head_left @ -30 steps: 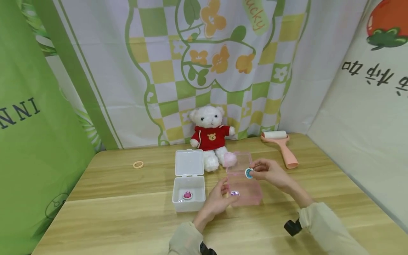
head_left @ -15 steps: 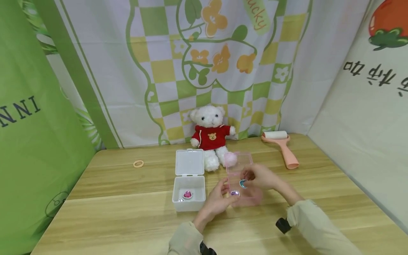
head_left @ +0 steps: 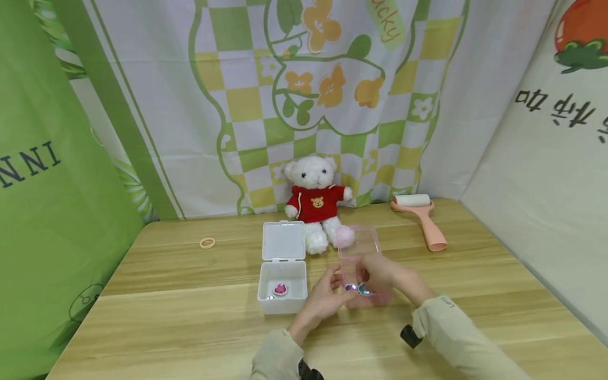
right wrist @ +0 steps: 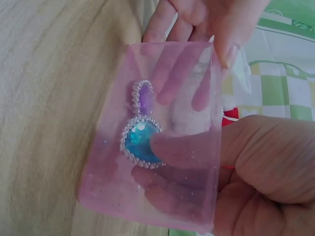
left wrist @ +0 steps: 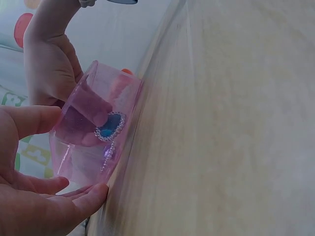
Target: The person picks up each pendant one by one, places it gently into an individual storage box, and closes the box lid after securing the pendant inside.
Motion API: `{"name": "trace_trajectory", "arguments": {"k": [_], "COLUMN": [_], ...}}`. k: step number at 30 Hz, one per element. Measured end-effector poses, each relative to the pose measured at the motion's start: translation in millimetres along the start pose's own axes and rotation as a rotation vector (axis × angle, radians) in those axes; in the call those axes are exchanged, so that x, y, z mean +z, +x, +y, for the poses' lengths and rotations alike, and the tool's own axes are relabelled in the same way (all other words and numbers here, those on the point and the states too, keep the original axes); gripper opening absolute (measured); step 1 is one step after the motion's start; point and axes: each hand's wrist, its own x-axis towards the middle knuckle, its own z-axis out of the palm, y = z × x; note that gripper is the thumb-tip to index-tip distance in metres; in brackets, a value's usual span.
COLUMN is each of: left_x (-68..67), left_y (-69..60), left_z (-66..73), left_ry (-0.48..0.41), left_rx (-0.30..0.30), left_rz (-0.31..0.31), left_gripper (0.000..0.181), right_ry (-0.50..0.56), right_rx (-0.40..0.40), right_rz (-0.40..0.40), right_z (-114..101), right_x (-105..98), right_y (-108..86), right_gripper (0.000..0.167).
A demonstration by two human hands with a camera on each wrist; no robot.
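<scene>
A clear pink plastic box (head_left: pixel 380 298) stands on the table with its lid (head_left: pixel 363 241) raised. My left hand (head_left: pixel 324 298) holds its left side, thumb near the front corner and fingers toward the back. Inside the box, my right hand (head_left: pixel 380 273) pinches a blue gem with a beaded rim (right wrist: pixel 139 141) between thumb and fingers. A purple gem with a similar rim (right wrist: pixel 144 98) lies in the box, right beside the blue one. Through the pink wall in the left wrist view, the blue gem (left wrist: pixel 111 126) shows low in the box, close to the bottom.
Left of the pink box stands an open white box (head_left: pixel 283 306) with a pink gem (head_left: pixel 280 288) and a clear one. Behind them sits a white teddy bear (head_left: pixel 317 204) in red. A lint roller (head_left: pixel 427 224) lies back right, a yellowish ring (head_left: pixel 207 243) back left.
My right hand has moved down and left, taking the blue gem from above the pink box into it, next to the purple gem. My left hand stays on the box.
</scene>
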Motion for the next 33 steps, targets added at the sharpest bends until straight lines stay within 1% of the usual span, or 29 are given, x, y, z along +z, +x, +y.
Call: {"name": "trace_trajectory", "arguments": {"k": [3, 5, 11, 15, 18, 21, 24, 26, 30, 31, 33], "left_x": [0.0, 0.1, -0.3, -0.9, -0.9, -0.4, -0.2, -0.2, -0.7, -0.8, -1.1], "left_y": [-0.4, -0.8, -2.2, -2.3, -1.8, -1.2, -1.1, -1.2, -1.8, -2.0, -2.5], "left_z": [0.5, 1.0, 1.0, -0.8, -1.6, -2.0, -1.9, -1.8, -1.7, -1.6, -1.7], "left_ry": [0.002, 0.007, 0.019, 0.021, 0.02, 0.02, 0.016, 0.018, 0.016, 0.017, 0.014], "left_rx": [-0.005, -0.003, 0.008, 0.016, 0.022, 0.022, 0.022, 0.028, 0.031, 0.032, 0.03], "left_rz": [0.0, 0.0, 0.007, 0.019, 0.019, 0.012, 0.007, 0.008, 0.003, 0.002, 0.0], "left_gripper": [0.074, 0.074, 0.075, 0.075, 0.074, 0.073, 0.073, 0.073, 0.072, 0.071, 0.071], "right_ry": [-0.031, -0.048, -0.079, -0.04, -0.042, -0.054, -0.043, -0.048, -0.077, -0.08, -0.077], "right_rx": [0.053, 0.066, 0.028, 0.088, 0.132, 0.145, 0.12, 0.066, -0.071, -0.095, -0.118], "right_rz": [0.004, 0.017, 0.074, 0.075, 0.07, 0.064, 0.073, 0.094, 0.164, 0.182, 0.214], "right_z": [-2.0, -2.1, -4.7, -9.2, -11.8, -13.1, -12.7, -11.4, -9.0, -8.3, -7.0], "right_x": [3.7, 6.2, 11.8, 14.1, 14.9, 14.5, 14.2, 14.2, 13.0, 12.8, 12.0], "right_y": [0.5, 0.9, 0.5, -0.3, -1.4, -3.4, -5.0, -5.9, -8.4, -9.1, -10.3], "right_gripper": [0.021, 0.021, 0.022, 0.025, 0.027, 0.027, 0.028, 0.027, 0.023, 0.022, 0.02]}}
